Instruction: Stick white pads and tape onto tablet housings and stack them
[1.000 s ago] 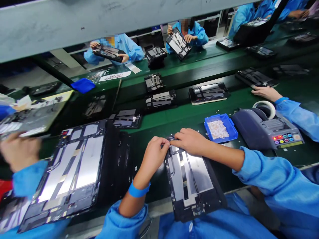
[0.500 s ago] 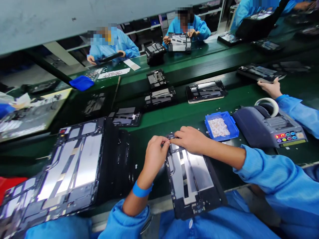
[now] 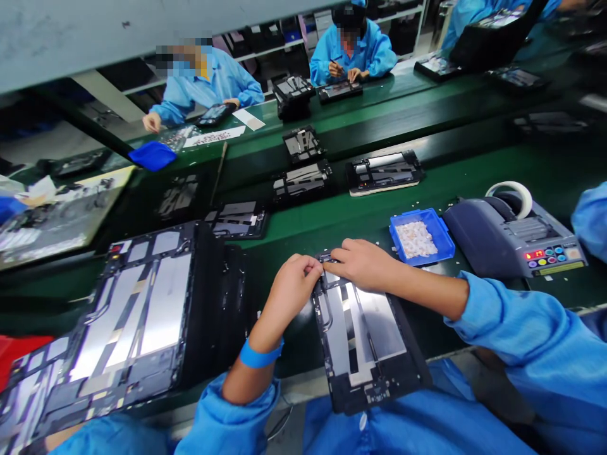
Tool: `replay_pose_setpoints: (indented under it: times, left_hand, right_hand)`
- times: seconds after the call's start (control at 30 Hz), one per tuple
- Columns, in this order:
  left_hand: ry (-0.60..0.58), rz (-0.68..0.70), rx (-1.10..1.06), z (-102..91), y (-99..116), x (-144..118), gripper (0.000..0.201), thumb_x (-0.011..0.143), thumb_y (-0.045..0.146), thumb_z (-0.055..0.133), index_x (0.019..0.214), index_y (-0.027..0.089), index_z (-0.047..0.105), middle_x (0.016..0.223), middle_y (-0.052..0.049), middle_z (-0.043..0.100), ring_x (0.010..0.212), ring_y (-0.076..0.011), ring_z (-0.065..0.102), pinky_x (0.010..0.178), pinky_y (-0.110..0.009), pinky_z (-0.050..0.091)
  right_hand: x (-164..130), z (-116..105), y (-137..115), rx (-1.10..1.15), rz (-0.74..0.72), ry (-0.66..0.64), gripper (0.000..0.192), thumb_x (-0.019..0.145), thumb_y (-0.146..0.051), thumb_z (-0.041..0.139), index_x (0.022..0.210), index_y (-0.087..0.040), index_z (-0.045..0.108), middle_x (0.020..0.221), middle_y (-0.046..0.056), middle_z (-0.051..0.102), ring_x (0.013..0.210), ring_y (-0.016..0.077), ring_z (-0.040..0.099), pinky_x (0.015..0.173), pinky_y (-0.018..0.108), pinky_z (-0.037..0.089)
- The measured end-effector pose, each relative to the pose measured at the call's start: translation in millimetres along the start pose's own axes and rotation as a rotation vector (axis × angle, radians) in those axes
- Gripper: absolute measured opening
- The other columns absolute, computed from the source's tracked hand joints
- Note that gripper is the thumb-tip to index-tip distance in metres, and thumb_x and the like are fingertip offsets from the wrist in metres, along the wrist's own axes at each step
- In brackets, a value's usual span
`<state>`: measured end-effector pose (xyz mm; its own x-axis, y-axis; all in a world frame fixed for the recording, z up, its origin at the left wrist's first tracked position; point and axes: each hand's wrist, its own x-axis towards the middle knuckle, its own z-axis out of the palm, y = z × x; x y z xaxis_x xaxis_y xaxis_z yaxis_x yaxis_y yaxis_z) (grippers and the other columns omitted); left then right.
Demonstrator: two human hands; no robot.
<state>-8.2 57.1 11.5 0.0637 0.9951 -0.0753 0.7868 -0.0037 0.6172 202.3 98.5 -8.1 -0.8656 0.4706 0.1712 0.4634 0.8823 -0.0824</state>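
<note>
Tablet frame (image 3: 363, 335) lies flat on the near tabletop (image 3: 332, 227) edge, steadying it for both hands: left hand (image 3: 291, 284) and right hand (image 3: 363, 264) pinch something small at its far-left corner, fingers closed.

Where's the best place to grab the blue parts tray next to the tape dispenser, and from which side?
Take the blue parts tray by its raised right rim, coming from above. It lies flat and open-topped, full of small white pieces, so keep it level. The tape dispenser crowds the right side; the near-left corner, by the right hand, is freer.
</note>
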Motion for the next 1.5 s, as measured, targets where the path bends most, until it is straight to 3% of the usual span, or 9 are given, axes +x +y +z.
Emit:
replay_pose_setpoints:
  times: [0.5, 0.6, 0.73, 0.87, 1.17, 1.27, 1.33, 1.4, 1.5]
  left_hand:
    - [0.125, 0.016, 0.064, 14.3, -3, -7, 0.014, 0.093, 0.021, 0.057, 0.081, 0.021, 0.064, 0.084, -0.003, 0.06, 0.084, -0.0216, 0.056, 0.075, -0.034, 0.041]
    - [0.19, 0.002, 0.06, 18.9, -7, -9, 0.004, 0.091, 0.019, 0.06, 0.09, 0.022, 0.063, 0.085, -0.002, 0.057, 0.084, -0.021, 0.055, 0.077, -0.034, 0.041]
    - [0.245, -0.143, -0.128, 28.4, -16, -4, 0.026, 0.084, 0.024, 0.07, 0.108, 0.021, 0.061, 0.088, 0.001, 0.053, 0.08, -0.018, 0.052, 0.075, -0.032, 0.042]
    - [0.214, -0.311, -0.481, 40.6, -23, -1, 0.028, 0.08, 0.021, 0.068, 0.107, 0.02, 0.06, 0.088, 0.001, 0.052, 0.076, -0.0142, 0.051, 0.071, -0.028, 0.043]
    - [0.098, -0.22, -0.662, 41.8, -21, -7, 0.046, 0.075, 0.015, 0.068, 0.12, 0.019, 0.06, 0.101, -0.004, 0.064, 0.089, -0.0161, 0.061, 0.079, -0.028, 0.049]
    - [0.145, -0.209, -0.62, 38.7, -26, -11, 0.055, 0.078, 0.021, 0.071, 0.132, 0.018, 0.058, 0.109, -0.006, 0.063, 0.089, -0.0163, 0.06, 0.083, -0.031, 0.051]
    - [0.217, -0.221, -0.581, 39.3, -32, -24, 0.061, 0.083, 0.03, 0.069, 0.141, 0.018, 0.054, 0.119, -0.009, 0.062, 0.091, -0.017, 0.061, 0.086, -0.034, 0.052]
    - [0.257, -0.222, -0.534, 44.3, -38, -42, 0.063, 0.088, 0.038, 0.065, 0.147, 0.019, 0.05, 0.127, -0.012, 0.06, 0.097, -0.0196, 0.062, 0.09, -0.038, 0.054]
    - [0.226, -0.107, -0.463, 60.7, -40, -69, 0.063, 0.093, 0.039, 0.059, 0.153, 0.022, 0.047, 0.143, -0.014, 0.055, 0.126, -0.0271, 0.058, 0.11, -0.047, 0.047]
  right_hand:
    - [1, -3, -2, 0.0, 0.003, -0.001, 0.029, 0.102, -0.013, 0.05, 0.125, -0.019, 0.067, 0.11, 0.011, 0.067, 0.093, 0.025, 0.049, 0.068, 0.036, 0.035]
    - [1, -2, -1, -0.005, 0.005, 0.011, 0.028, 0.103, -0.015, 0.049, 0.124, -0.019, 0.067, 0.109, 0.011, 0.067, 0.091, 0.0247, 0.049, 0.068, 0.036, 0.034]
    - [-1, 3, 2, 0.001, 0.009, 0.033, 0.027, 0.105, -0.018, 0.047, 0.122, -0.018, 0.068, 0.109, 0.011, 0.068, 0.091, 0.0242, 0.048, 0.071, 0.036, 0.034]
    - [-3, 2, 3, -0.014, 0.017, 0.025, 0.031, 0.105, -0.016, 0.046, 0.129, -0.019, 0.065, 0.113, 0.012, 0.068, 0.092, 0.0245, 0.048, 0.072, 0.035, 0.034]
    - [11, -11, -6, -0.06, 0.006, -0.104, 0.042, 0.098, -0.012, 0.051, 0.138, -0.025, 0.06, 0.112, 0.013, 0.067, 0.095, 0.0271, 0.053, 0.069, 0.033, 0.037]
    - [4, -13, 1, -0.02, 0.017, -0.075, 0.047, 0.098, -0.01, 0.051, 0.142, -0.026, 0.059, 0.118, 0.013, 0.069, 0.1, 0.0273, 0.056, 0.076, 0.036, 0.042]
    - [-14, -16, 7, 0.043, 0.146, 0.006, 0.047, 0.1, -0.011, 0.046, 0.143, -0.023, 0.059, 0.128, 0.014, 0.067, 0.106, 0.0275, 0.058, 0.086, 0.039, 0.046]
    - [-42, -17, 5, 0.123, 0.413, 0.099, 0.044, 0.103, -0.018, 0.042, 0.144, -0.016, 0.059, 0.131, 0.017, 0.067, 0.112, 0.0289, 0.06, 0.097, 0.043, 0.047]
    - [-85, -16, -16, 0.306, 0.69, 0.075, 0.045, 0.105, -0.035, 0.042, 0.136, -0.011, 0.064, 0.123, 0.019, 0.069, 0.114, 0.0319, 0.063, 0.102, 0.048, 0.049]
